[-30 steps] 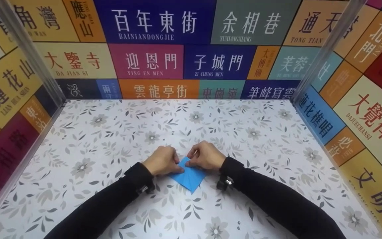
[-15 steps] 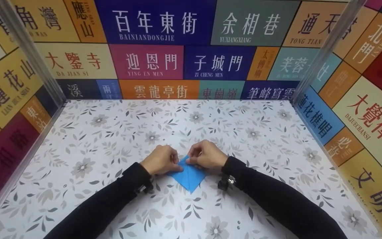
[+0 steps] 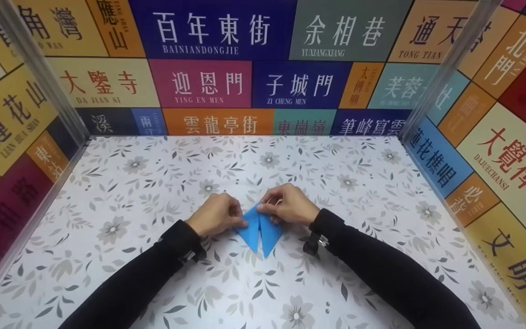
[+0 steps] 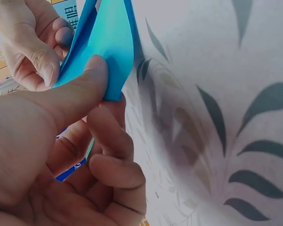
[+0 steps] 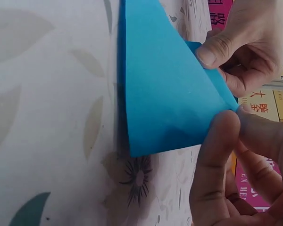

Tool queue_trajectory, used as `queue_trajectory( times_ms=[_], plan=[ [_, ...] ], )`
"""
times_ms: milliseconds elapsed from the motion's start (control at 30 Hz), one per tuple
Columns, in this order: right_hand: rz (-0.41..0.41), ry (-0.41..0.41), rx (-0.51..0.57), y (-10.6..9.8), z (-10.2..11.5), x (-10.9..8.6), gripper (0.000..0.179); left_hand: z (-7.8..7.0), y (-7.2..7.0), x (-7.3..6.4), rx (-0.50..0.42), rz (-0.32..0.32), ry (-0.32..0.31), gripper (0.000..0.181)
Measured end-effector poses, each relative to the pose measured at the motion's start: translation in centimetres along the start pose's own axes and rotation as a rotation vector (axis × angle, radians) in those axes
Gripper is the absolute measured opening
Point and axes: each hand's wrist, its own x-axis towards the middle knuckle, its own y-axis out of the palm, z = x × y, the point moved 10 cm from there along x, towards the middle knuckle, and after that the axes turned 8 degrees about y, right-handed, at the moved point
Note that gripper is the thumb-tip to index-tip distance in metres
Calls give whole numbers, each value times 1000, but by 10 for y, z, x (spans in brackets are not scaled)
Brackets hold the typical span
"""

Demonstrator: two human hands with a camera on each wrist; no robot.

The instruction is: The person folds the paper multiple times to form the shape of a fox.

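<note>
A folded piece of blue origami paper (image 3: 252, 230) is held between both hands over the patterned table. Its lower end shows two points with a narrow gap between them. My left hand (image 3: 217, 214) pinches the paper's left corner; in the left wrist view its thumb (image 4: 96, 70) lies on the blue paper (image 4: 115, 42) and the other fingers curl beneath. At the top corner my right hand (image 3: 292, 204) pinches the paper between thumb and finger. The right wrist view shows a broad smooth flap of the paper (image 5: 165, 94) close to the tabletop.
The table (image 3: 153, 283) wears a white covering with grey flowers and leaves. Panels of coloured blocks with lettering (image 3: 199, 82) stand at the back and both sides, with clear corner posts (image 3: 445, 68) between them.
Both hands have shifted slightly up and away with the paper. The lower tip, earlier a single point, now shows two separated points. Left fingers have moved a little outward.
</note>
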Motion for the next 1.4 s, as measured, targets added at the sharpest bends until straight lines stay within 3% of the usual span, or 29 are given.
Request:
queue_trajectory(
  times_ms=[200,600,867,1100,1267,1400],
  plan=[
    [-68,-17,29,-10,4,0,14,-2,-5,1,-30,-12,-9,24],
    [-216,-74,21,-34,22,-2,11,-14,-29,1,-73,-93,3,18],
    [-264,-145,-3,-47,38,-7,13,-18,-42,5,-46,-186,60,17],
    [-320,-184,18,-59,40,-11,14,-13,-48,2,-40,-239,87,16],
    [-363,-249,35,-67,44,-17,12,-9,-51,1,-32,-255,68,12],
    [-404,-351,-15,-69,49,-24,11,-6,-51,0,-19,-253,58,11]
  ],
)
